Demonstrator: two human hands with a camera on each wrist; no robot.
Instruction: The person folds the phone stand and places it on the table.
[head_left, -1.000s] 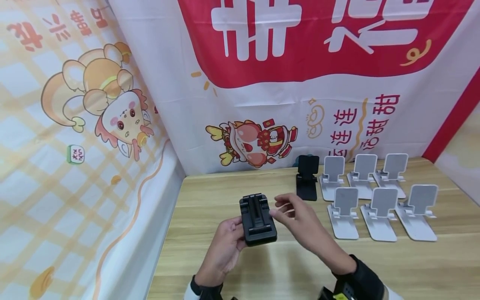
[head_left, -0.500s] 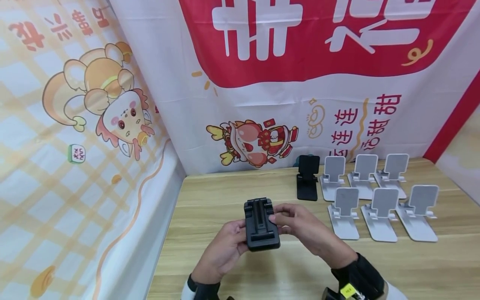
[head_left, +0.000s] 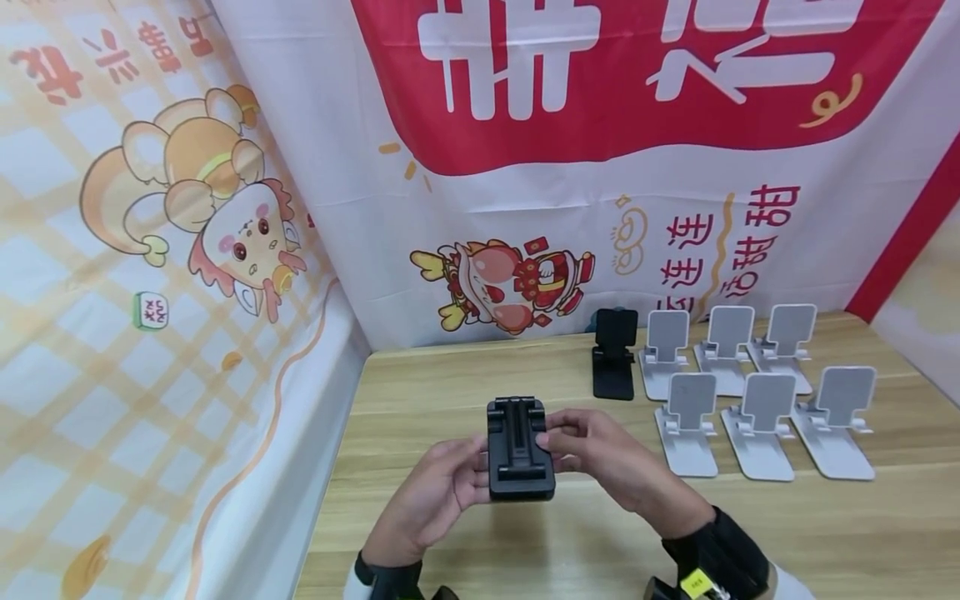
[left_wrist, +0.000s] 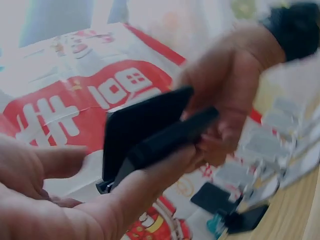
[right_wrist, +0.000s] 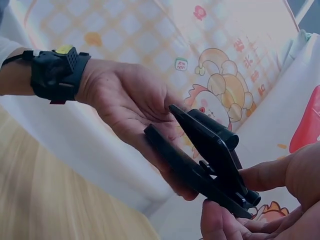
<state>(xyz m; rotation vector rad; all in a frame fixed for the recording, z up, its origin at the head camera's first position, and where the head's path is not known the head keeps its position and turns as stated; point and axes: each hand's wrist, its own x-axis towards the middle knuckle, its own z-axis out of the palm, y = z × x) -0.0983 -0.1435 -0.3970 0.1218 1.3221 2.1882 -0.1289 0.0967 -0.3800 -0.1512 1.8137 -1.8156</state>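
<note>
A black folding phone stand (head_left: 521,454) is held up above the wooden table between both hands. Its two plates spread apart at an angle from the hinge, as the right wrist view of the phone stand (right_wrist: 210,147) shows. My right hand (head_left: 603,458) pinches its right side near the hinge, thumb on one face and fingers on the other. My left hand (head_left: 435,496) lies along the opposite side, its extended fingers under the base plate. In the left wrist view the left thumb (left_wrist: 65,161) stands away from the plates.
Several white phone stands (head_left: 692,408) stand unfolded in two rows on the right of the wooden table (head_left: 420,383). One unfolded black stand (head_left: 615,354) is at the left end of the back row. Printed cloth (head_left: 480,208) hangs behind the table and along its left side.
My right hand has come in from beside the phone stand and taken hold of its right side. The stand has shifted slightly right and down, and my left hand has loosened around it.
</note>
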